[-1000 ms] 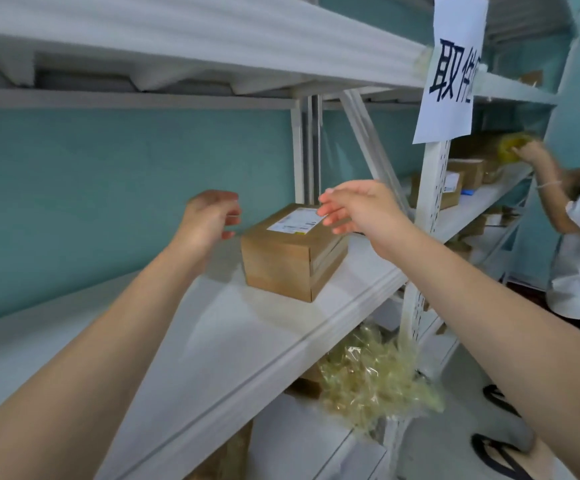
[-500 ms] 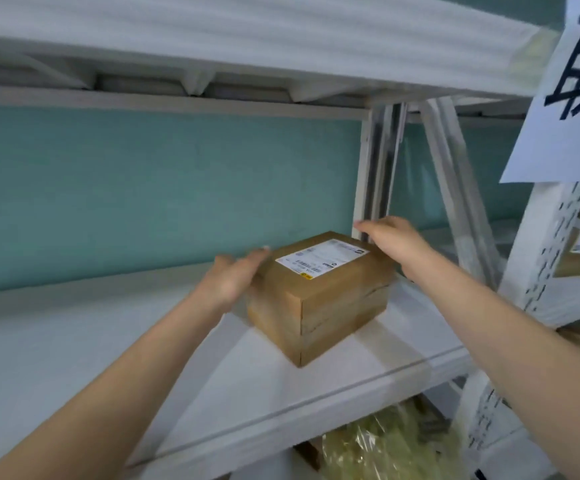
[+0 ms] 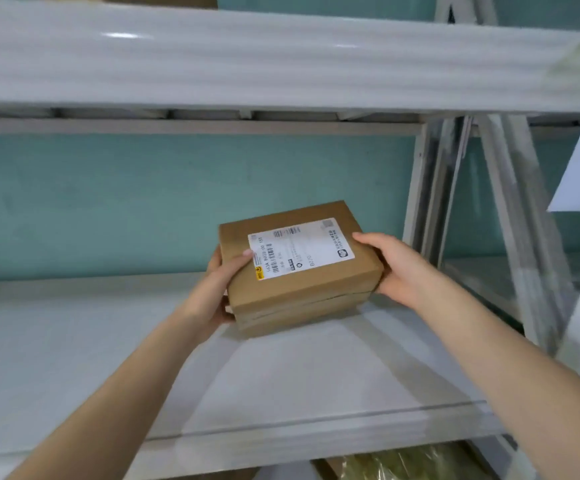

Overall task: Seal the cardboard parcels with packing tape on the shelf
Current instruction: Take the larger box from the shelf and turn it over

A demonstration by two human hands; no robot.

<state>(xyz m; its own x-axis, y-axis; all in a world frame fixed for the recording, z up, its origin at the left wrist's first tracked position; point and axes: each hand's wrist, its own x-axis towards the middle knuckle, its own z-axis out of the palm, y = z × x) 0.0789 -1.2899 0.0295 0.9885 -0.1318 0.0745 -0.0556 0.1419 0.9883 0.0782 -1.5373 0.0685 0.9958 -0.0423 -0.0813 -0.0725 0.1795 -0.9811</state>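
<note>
Cardboard parcel [image 3: 302,292] now tilted off shelf [image 3: 74,358], left hand [image 3: 216,289] and right hand [image 3: 396,268] gripping its ends

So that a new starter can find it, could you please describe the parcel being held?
Find the white shelf against the teal wall. Over its board, the left hand and right hand grip a brown cardboard parcel by its ends. It is the only box showing a white barcoded label on top.

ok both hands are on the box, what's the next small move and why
Probably draw the cardboard box toward the front of the shelf: the left hand and right hand grip its ends, and it sits well back, tilted.
</note>
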